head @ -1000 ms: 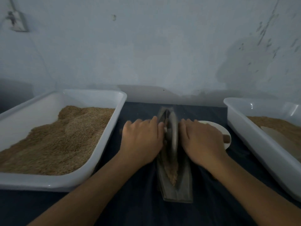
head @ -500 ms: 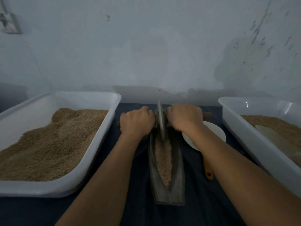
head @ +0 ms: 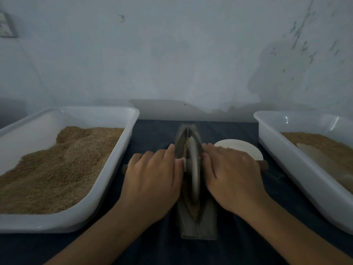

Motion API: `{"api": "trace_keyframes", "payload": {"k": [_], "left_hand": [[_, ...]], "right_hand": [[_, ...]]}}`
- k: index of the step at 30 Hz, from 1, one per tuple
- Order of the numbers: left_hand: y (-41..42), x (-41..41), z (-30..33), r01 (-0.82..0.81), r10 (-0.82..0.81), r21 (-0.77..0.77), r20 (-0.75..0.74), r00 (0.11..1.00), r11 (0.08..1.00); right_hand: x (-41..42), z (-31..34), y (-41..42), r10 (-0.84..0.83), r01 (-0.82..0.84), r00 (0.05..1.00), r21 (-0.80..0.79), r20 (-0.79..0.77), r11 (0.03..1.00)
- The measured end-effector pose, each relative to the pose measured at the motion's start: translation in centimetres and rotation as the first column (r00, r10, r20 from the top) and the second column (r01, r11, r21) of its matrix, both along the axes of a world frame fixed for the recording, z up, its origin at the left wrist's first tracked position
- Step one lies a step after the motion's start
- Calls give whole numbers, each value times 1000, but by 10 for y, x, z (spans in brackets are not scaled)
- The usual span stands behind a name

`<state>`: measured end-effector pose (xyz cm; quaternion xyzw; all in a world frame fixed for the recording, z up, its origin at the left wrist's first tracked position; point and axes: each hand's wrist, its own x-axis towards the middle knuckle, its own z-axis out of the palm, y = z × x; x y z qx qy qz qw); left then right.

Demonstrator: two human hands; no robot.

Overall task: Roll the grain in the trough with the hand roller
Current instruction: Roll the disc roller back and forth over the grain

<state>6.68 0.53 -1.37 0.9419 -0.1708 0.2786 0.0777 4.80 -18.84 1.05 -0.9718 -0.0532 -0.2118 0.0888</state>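
Taking the trough (head: 198,224) in the middle of the desk (head: 156,134) as the reference: well to its left stands a white tray (head: 107,188) heaped with brown grain, presumably the supply waiting its turn.

Just left of the trough, the left hand (head: 152,180) lies palm down over the left handle (head: 125,169) of the hand roller (head: 193,167), fingers fairly straight and pressing rather than wrapped round it; only the wooden tip of the handle shows past the hand. A flat palm lets the axle turn under the hand as the wheel travels — that seems the reason for the hold.

The trough itself is a narrow, boat-shaped metal channel running away from the person. The roller's disc stands upright on edge in its groove, about mid-length. The grain being worked (head: 193,207) shows as a thin brown line beside and in front of the disc, at the bottom of the channel, where the sloping walls keep feeding it back under the wheel.

Just right of the trough, the right hand (head: 232,176) mirrors the left, flat over the right handle (head: 264,166), so the load on the disc stays even. Behind that hand a small white dish (head: 246,148) sits near the trough.

Well to the right stands a second white tray (head: 286,161) holding a shallower layer of grain — likely the finished batch.
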Motion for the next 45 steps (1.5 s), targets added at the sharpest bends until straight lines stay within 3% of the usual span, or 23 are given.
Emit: {"api": "trace_keyframes", "payload": {"k": [4,9,13,18,20,23,26,29,33,38,42,45], "left_hand": [[-19,57,11,-108,108,87,-2,994,990],[-37,122,27,-211,228,126,-133,965,969],[-32,91,17,-178,186,152,-36,982,972],[-1,14,4,30,-35,-80,-57,998,996],[4,-9,1,52,-53,-133,-2,999,990],[-1,-9,3,34,-27,-129,52,998,991],[-15,36,9,-34,32,-32,-52,998,999],[-29,98,20,-157,167,66,-199,966,985],[-36,135,31,-210,212,39,-301,930,977],[-15,69,11,-90,98,76,-110,989,993],[6,-2,1,5,-7,-40,-45,999,999],[8,-12,2,39,-40,-30,-48,998,999]], "right_hand": [[65,3,-3,-71,64,994,-98,-79,993],[129,16,-5,-183,164,947,-95,-265,982],[94,2,-9,-115,98,979,-108,-169,989],[9,-4,-5,33,-34,999,-57,-18,998],[-15,-4,-3,50,-46,997,-76,51,996],[-14,-1,-4,47,-48,999,-24,-23,999],[29,0,-8,25,-22,986,18,-164,1000],[92,9,-9,-86,81,982,-37,-171,996],[132,22,-7,-176,154,963,-119,-204,981],[70,8,0,-41,35,998,-105,-54,994],[-6,-4,-4,46,-45,999,-47,23,998],[-19,-5,-5,42,-42,999,-57,12,997]]}}
